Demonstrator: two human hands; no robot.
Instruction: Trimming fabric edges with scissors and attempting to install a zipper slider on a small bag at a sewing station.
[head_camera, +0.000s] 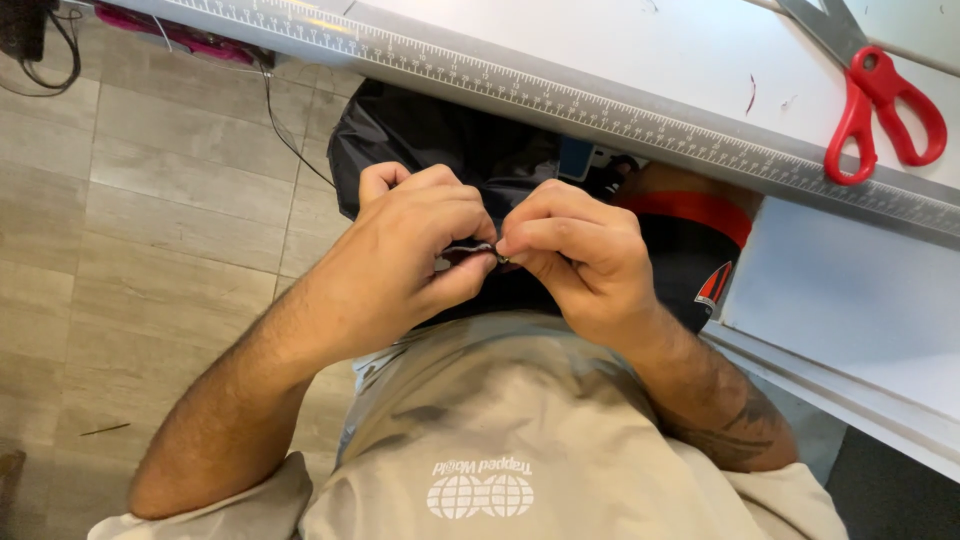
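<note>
Beige T-shirt (520, 420) fills the foreground as the person's left hand (395, 265) and right hand (575, 260) meet fingertip to fingertip, both pinched shut on 1 small metal piece (478, 250) that looks like a zipper pull, too small to make out clearly. That piece sits on black fabric (430, 135) with a red band, hanging below a white cutting table (640, 50). Red-handled scissors (880, 105) lie above the table's edge ruler (560, 100), well apart from both hands.
</note>
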